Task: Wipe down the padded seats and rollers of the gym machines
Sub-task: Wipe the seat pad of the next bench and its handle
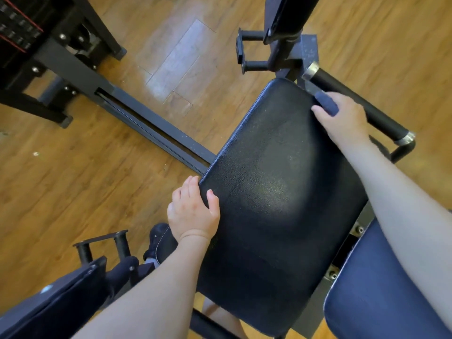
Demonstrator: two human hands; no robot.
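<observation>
At the upper right of the frame, the right hand [342,118] holds a small blue cloth [326,104], pinched under curled fingers against the top corner of the black padded seat [276,192]. Lower, left of centre, the left hand [193,211] grips the seat's left edge, thumb on top and fingers curled over the side. The seat fills the middle of the frame, its surface shiny. Just beyond the right hand runs a black handle bar [354,104] with metal end caps. A blue padded backrest [381,289] sits at the lower right. A dark steel rail [151,128] runs to a weight stack [19,28] at the upper left, over wooden floor [73,179]. No writing can be read.
</observation>
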